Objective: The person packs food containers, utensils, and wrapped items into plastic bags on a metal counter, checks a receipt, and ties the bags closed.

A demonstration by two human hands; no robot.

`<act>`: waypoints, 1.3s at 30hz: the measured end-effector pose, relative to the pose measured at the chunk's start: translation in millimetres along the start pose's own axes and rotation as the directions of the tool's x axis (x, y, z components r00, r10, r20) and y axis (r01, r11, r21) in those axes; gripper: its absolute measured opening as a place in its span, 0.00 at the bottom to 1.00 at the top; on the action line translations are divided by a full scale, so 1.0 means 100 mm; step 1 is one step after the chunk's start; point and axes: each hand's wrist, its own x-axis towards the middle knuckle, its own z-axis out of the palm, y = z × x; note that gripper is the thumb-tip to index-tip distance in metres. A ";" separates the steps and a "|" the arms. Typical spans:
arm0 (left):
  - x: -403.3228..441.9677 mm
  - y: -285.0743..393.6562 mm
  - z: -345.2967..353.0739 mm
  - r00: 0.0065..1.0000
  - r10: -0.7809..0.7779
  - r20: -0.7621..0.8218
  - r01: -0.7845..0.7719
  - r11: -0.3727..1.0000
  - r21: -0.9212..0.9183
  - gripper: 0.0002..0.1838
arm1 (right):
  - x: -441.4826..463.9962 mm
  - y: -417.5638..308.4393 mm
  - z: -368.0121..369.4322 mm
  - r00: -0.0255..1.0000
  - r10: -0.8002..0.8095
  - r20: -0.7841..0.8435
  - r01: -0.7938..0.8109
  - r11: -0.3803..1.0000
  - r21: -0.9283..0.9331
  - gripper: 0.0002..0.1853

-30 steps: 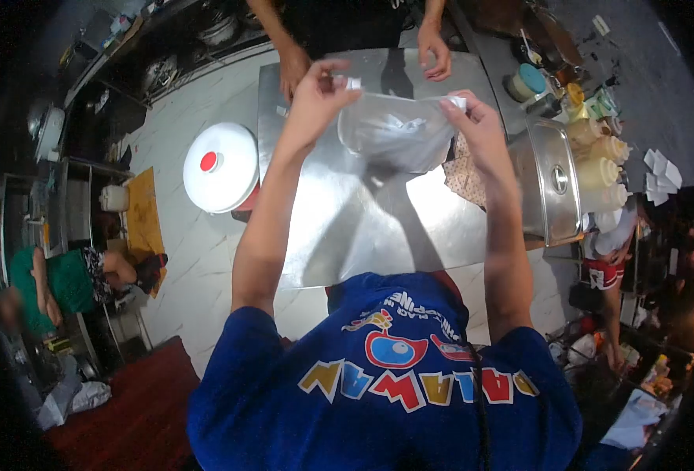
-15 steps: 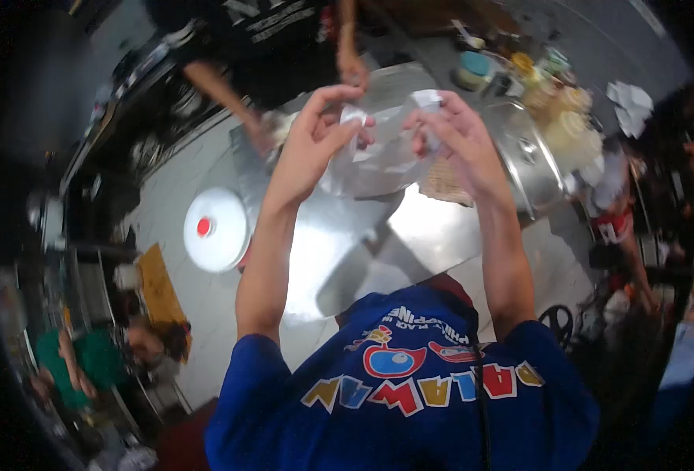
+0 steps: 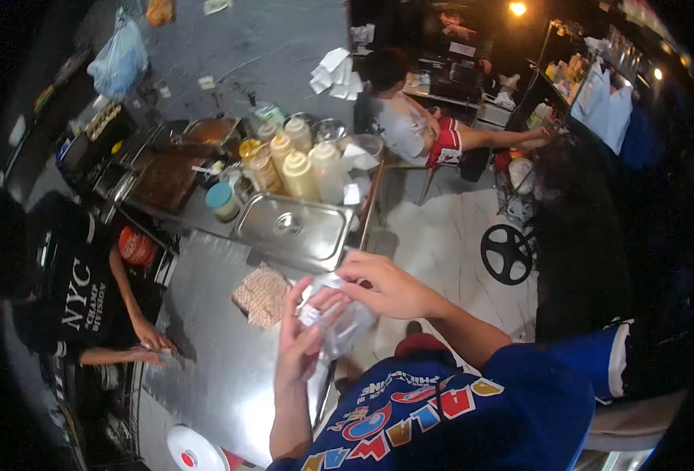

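A clear plastic bag [image 3: 347,331] with a crumpled whitish upper edge hangs between my hands, over the near right edge of the steel table. My left hand [image 3: 295,347] is closed on the bag's left side, thumb and fingers pinching its edge. From the right, my right hand [image 3: 388,287] pinches the top edge, its fingers bent inward. Some fingertips show through or behind the plastic, and I cannot tell whether anything is inside. Just left of my hands, a brown-and-white patterned cloth or mat [image 3: 261,297] lies on the table.
Beyond the steel table [image 3: 213,314] are a steel pan lid [image 3: 292,229], several squeeze bottles [image 3: 300,174] and a blue-lidded jar [image 3: 221,200]. A co-worker in black [image 3: 76,290] handles clear plastic at left. Another person [image 3: 410,125] sits farther back. A white round lid [image 3: 194,451] is below.
My view has swung to the right. My hands have come closer together, with the bag still between them, and it is more bunched. The bottles and seated person now show fully.
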 end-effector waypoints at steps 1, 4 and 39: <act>0.19 -0.21 0.14 1.000 -0.026 0.004 0.026 0.999 -0.028 0.48 | -0.12 0.12 -0.20 0.999 0.014 -0.050 -0.018 0.997 -0.076 0.11; 0.76 -0.93 0.57 0.991 -0.130 0.018 0.131 0.990 -0.044 0.47 | -0.52 0.63 -0.69 0.984 0.014 -0.176 -0.053 0.974 -0.221 0.09; 8.01 -5.02 4.24 0.493 -0.640 0.590 0.132 0.724 0.677 0.28 | -1.38 5.10 -6.31 0.359 0.398 -0.844 -0.243 0.913 0.327 0.19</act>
